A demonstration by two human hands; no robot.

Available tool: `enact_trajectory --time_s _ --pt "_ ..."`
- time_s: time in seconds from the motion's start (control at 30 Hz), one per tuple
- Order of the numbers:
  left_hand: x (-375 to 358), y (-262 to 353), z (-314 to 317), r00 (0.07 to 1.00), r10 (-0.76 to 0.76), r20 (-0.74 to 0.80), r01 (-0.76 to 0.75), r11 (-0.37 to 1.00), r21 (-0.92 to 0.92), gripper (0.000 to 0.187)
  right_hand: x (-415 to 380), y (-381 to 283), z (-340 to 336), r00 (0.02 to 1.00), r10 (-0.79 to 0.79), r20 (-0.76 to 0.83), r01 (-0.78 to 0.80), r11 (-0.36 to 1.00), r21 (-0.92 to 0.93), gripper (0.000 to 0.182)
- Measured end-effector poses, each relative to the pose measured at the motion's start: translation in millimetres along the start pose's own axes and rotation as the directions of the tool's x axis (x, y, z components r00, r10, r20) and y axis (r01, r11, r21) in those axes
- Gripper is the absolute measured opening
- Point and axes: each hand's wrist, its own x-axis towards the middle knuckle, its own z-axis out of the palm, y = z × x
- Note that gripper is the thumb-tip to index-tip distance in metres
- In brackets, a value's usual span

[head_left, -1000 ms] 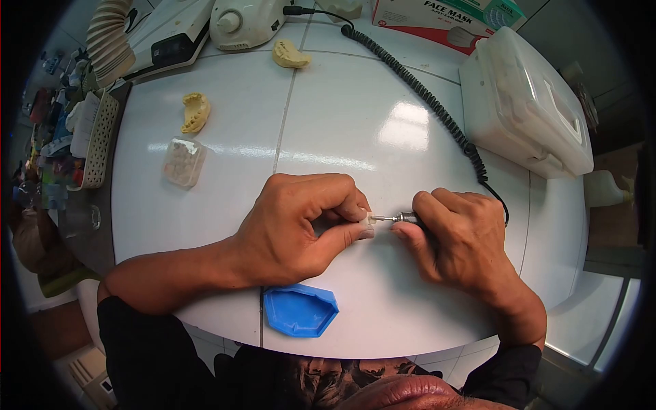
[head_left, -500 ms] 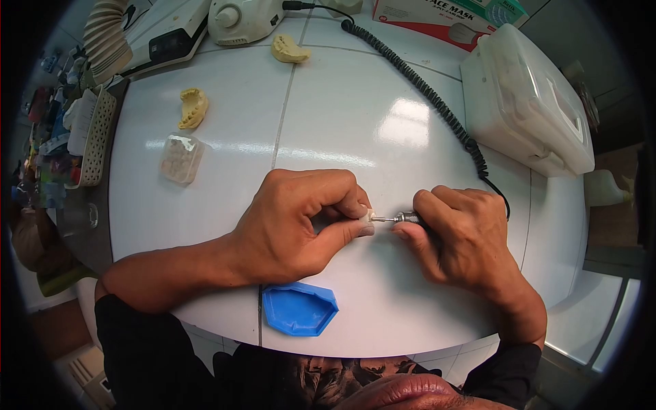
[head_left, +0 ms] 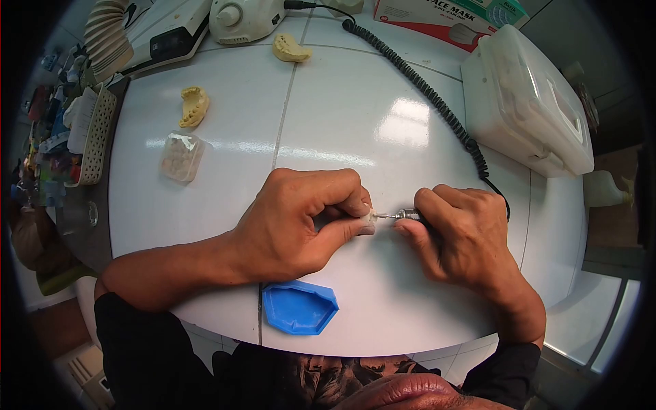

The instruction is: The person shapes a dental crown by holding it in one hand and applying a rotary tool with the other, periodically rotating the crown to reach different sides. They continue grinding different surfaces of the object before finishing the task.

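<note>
We pinch the small white piece between thumb and forefinger of our left hand, closed tight around it, while our right hand wraps shut on the handpiece, its bur touching the piece just between the two hands. Best to keep both wrists braced on the table and press lightly — short strokes. Beyond the left hand we count two yellow casts — one blue tray lies near the wrist.

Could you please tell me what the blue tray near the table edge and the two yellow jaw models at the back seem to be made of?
The blue tray looks like moulded plastic or rubber: even colour, smooth, with a soft sheen and rounded rim. The nearer jaw model and the farther jaw model look like cast dental plaster: matt, chalky, pale yellow, without shine. The pictures cannot confirm either.
</note>
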Motion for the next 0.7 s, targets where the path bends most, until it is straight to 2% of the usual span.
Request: enact_trajectory --time_s 0.17,0.37,0.7 --pt "1.2 0.3 0.2 0.999 0.049 -0.014 -0.048 0.999 0.025 0.013 0.5 1.5 -1.6 1.000 -0.023 0.010 0.023 1.000 -0.001 0.041" --pt "0.6 -0.4 0.6 1.000 0.004 -0.014 -0.004 1.000 -0.012 0.013 0.2 1.0 -1.9 1.000 -0.021 0.007 0.021 1.000 -0.006 0.040" --pt "0.4 0.6 -0.3 1.000 0.025 -0.005 -0.025 1.000 0.001 0.012 -0.1 1.2 0.4 1.000 -0.004 -0.007 0.004 1.000 0.010 0.041"
